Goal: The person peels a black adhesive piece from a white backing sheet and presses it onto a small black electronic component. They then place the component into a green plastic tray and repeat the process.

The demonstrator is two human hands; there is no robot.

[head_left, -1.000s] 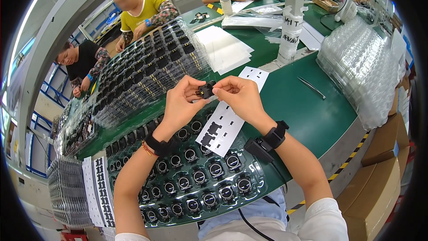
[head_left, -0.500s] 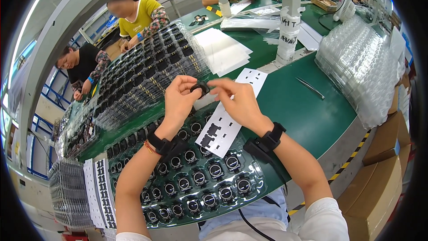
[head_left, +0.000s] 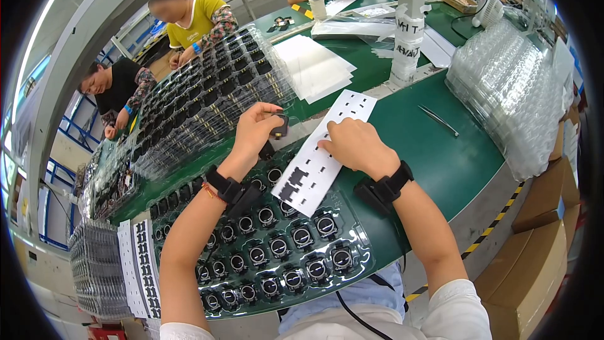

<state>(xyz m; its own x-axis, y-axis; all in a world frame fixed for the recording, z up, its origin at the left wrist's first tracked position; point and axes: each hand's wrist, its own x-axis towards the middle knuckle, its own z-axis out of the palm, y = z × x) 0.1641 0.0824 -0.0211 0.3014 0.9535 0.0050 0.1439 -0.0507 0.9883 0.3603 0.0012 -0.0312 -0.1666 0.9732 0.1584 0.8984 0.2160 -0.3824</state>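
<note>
My left hand (head_left: 257,133) pinches a small square black part (head_left: 281,126) between thumb and fingers, above the table's far middle. To its right, my right hand (head_left: 360,145) has its fingers curled together over a white sheet of black stickers (head_left: 306,162). Its thumb and fingertips meet at the sheet; anything between them is too small or hidden to make out. The sheet slants across the right part of a clear plastic tray (head_left: 352,230). Rows of black parts with round ringed faces (head_left: 278,247) sit in that tray.
Stacked trays of black parts (head_left: 211,82) stand far left, beside white papers (head_left: 313,66). Tweezers (head_left: 438,120) lie on the green table (head_left: 428,157) at right, near stacked clear trays (head_left: 497,82). A taped post (head_left: 408,44) rises behind. Co-workers sit beyond.
My right hand has moved from beside the black part down and right onto the sticker sheet. The sheet has shifted slightly. My left hand still holds the part, now turned differently.
</note>
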